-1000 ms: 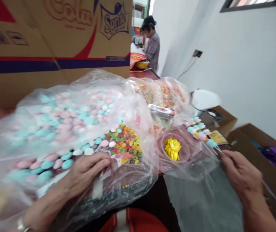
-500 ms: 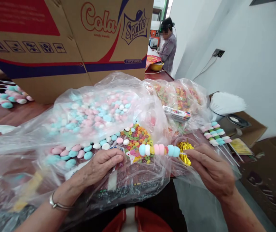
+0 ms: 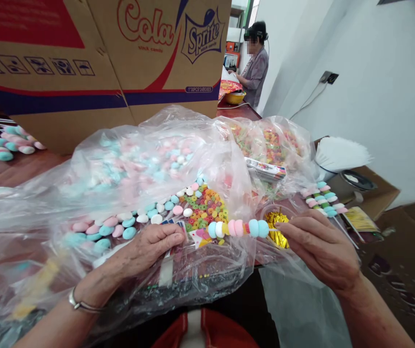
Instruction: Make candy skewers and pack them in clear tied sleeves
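Note:
My right hand point(image 3: 319, 249) pinches the stick of a candy skewer point(image 3: 238, 228) threaded with blue, white, yellow and pink marshmallow pieces, held level with its tip pointing left. My left hand point(image 3: 149, 244) lies with curled fingers on a clear plastic bag point(image 3: 135, 164) full of pink, blue and white marshmallow candies, fingertips near the skewer's tip. What the left fingers hold, if anything, is hidden. Under the skewer sits a heap of small coloured ring candies point(image 3: 202, 208).
A large Cola/Sprite cardboard box point(image 3: 102, 63) stands behind the bags. Finished skewers lie at the right point(image 3: 323, 200) and far left point(image 3: 11, 142). Gold twist ties point(image 3: 276, 227), a white stick bundle point(image 3: 341, 154) and brown boxes point(image 3: 407, 251) are on the right. Another person point(image 3: 254, 67) works at the back.
A second ago my right hand reached toward the skewers at the right; it has since brought one candy skewer left, in front of the bag. My left hand stayed on the bag.

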Demonstrator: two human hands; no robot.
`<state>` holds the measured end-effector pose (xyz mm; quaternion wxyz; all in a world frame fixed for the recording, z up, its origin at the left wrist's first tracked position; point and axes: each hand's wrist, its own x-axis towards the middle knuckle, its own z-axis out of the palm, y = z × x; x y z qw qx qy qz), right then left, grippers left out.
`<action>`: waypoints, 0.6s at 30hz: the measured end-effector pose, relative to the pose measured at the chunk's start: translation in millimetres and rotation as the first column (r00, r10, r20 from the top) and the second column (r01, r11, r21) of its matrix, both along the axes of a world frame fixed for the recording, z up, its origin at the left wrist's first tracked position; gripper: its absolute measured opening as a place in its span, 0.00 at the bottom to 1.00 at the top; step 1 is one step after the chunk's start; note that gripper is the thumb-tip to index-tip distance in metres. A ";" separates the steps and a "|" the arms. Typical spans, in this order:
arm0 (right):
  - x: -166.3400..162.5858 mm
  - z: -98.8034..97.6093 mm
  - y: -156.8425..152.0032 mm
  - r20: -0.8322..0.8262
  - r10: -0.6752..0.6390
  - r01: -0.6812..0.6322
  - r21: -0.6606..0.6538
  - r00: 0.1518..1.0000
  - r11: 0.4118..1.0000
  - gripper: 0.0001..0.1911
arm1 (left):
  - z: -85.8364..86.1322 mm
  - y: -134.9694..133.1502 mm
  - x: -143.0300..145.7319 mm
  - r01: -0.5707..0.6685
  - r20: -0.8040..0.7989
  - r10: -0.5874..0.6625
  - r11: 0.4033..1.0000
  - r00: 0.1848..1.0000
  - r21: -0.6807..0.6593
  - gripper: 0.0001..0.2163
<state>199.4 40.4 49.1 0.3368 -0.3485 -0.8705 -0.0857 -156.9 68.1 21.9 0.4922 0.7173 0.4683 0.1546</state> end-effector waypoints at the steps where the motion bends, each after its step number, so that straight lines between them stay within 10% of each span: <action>1: -0.2 0.5 0.6 0.000 -0.004 0.004 0.013 1.000 1.000 0.14 | -1.9 0.3 -0.8 0.003 0.007 -0.003 1.000 1.000 -0.003 0.20; 18: -8.5 -2.9 -2.7 0.013 0.098 -0.097 -0.096 0.995 0.991 0.14 | -6.6 2.5 -3.4 0.003 0.027 -0.002 0.998 1.000 -0.063 0.21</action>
